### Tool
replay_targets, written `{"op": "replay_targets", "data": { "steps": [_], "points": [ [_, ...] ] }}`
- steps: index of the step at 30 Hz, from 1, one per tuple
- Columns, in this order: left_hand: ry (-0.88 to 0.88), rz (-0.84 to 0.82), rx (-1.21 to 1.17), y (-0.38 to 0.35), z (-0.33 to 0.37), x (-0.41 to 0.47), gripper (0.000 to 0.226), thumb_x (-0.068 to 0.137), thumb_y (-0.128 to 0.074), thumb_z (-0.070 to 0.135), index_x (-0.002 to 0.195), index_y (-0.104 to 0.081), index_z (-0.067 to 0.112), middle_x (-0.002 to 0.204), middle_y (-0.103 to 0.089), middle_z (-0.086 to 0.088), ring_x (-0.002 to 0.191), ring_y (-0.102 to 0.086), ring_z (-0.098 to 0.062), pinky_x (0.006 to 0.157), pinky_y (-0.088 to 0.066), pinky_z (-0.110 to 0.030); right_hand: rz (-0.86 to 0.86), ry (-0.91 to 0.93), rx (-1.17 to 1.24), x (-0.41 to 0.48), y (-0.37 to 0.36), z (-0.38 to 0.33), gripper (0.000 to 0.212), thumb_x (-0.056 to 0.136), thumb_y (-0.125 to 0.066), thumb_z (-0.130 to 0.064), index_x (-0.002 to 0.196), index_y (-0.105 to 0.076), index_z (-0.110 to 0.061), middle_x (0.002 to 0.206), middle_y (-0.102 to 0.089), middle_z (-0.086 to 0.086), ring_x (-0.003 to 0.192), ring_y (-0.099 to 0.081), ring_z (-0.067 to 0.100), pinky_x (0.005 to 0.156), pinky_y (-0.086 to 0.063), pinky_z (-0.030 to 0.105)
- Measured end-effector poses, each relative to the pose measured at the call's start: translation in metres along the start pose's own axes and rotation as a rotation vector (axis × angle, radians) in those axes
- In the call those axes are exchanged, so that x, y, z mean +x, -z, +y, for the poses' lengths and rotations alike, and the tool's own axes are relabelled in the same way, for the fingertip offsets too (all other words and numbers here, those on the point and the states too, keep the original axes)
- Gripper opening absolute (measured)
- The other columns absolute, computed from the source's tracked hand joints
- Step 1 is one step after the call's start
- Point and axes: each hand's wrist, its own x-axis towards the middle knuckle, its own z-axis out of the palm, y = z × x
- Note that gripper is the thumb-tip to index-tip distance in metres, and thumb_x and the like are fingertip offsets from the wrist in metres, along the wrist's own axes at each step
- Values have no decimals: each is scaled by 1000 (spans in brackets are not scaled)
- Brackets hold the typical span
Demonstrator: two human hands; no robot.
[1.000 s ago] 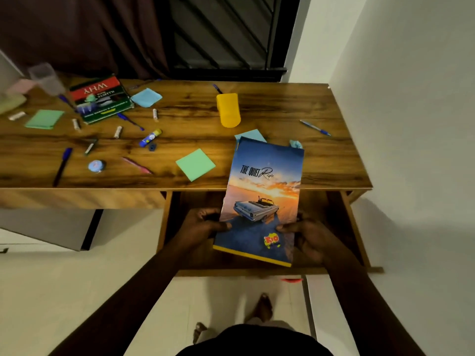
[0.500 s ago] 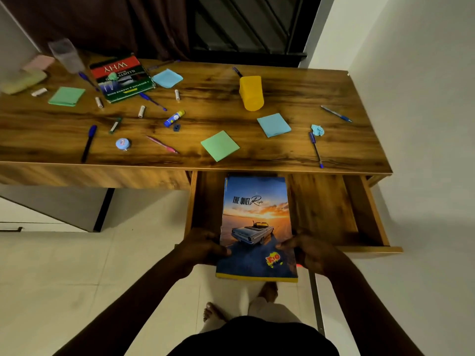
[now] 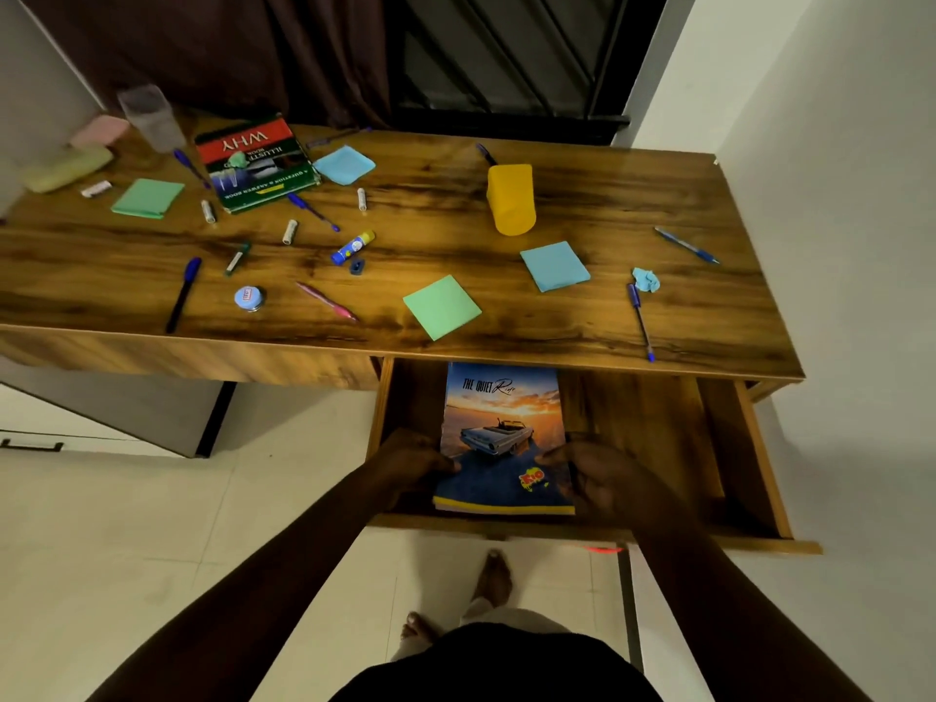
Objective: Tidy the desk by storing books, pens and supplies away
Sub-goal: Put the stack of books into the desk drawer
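Logged on the worktop (image 3: pixel 430 220), left end: clear cup (image 3: pixel 152 119); green sticky pad (image 3: pixel 147 197); WHY book (image 3: pixel 256 164), lying flat. Further along, all apart: dark pen (image 3: pixel 182 293), round tin (image 3: pixel 249 298), pink pen (image 3: pixel 326 301), glue stick (image 3: pixel 353 247). Mid-worktop: second green pad (image 3: pixel 441 306) near the front edge; yellow cup (image 3: pixel 510 199) standing behind it. Below the front edge: drawer (image 3: pixel 658 438), standing open, with car-cover book (image 3: pixel 504 423) inside its left half, far end tucked under the worktop. Gripped at its left edge by left hand (image 3: pixel 413 466), thumb on the cover; gripped at its right edge by right hand (image 3: pixel 602 473), fingers curled. Right end of worktop: blue sticky pad (image 3: pixel 554 266); crumpled blue paper (image 3: pixel 646 280), just beside front blue pen (image 3: pixel 640 321); rear blue pen (image 3: pixel 686 244), apart.
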Motion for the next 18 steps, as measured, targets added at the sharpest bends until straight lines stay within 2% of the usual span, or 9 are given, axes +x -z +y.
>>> {"op": "replay_targets", "data": {
  "steps": [1, 3, 7, 10, 12, 15, 18],
  "points": [
    [-1, 19, 7, -3, 2, 8, 28, 75, -85, 1, 101, -76, 1, 102, -77, -14, 96, -74, -29, 86, -62, -45, 7, 6, -7, 10, 1, -2, 13, 84, -72, 8, 94, -71, 0, 75, -73, 7, 57, -68, 15, 45, -48, 24],
    [-11, 77, 48, -8, 4, 21, 29, 76, -83, -1, 103, -76, 4, 103, -75, -13, 96, -73, -28, 81, -61, -39, 36, 18, -35, 28, 3, -2, 17, 81, -76, 7, 96, -73, 1, 86, -74, 16, 60, -70, 20, 46, -51, 26],
    [-77, 215, 248, -17, 1, 43, 19, 74, -83, 8, 90, -76, 14, 91, -75, -6, 87, -72, -24, 64, -55, -26, 129, 25, -148, 56, 6, 0, 32, 74, -87, -1, 103, -75, -3, 98, -77, 18, 83, -75, 34, 65, -62, 39],
    [-91, 268, 436, -19, 1, 53, 19, 73, -83, 23, 88, -77, 13, 88, -74, -3, 76, -68, -15, 63, -55, -27, 142, 56, -204, 71, 8, 1, 33, 75, -87, -1, 106, -75, -2, 104, -76, 19, 82, -73, 29, 65, -57, 34],
    [-104, 296, 491, -23, 2, 53, 17, 75, -84, 28, 82, -74, 15, 79, -67, 2, 69, -61, -11, 55, -45, -23, 144, 69, -250, 77, 13, 2, 37, 73, -88, 0, 107, -75, -1, 104, -76, 19, 87, -74, 32, 74, -61, 41],
    [-108, 313, 522, -26, 1, 56, 19, 74, -85, 29, 76, -71, 17, 74, -62, 2, 73, -61, -18, 54, -39, -23, 161, 92, -331, 83, 17, 5, 50, 66, -92, -2, 112, -73, -4, 105, -76, 14, 92, -74, 30, 76, -62, 39],
    [-86, 315, 527, -26, 1, 59, 21, 73, -86, 27, 72, -66, 19, 75, -63, 1, 73, -61, -17, 51, -39, -21, 169, 142, -384, 104, 25, 18, 71, 51, -96, -21, 116, -71, -12, 109, -76, 7, 95, -74, 24, 80, -63, 41]
  ]
}}
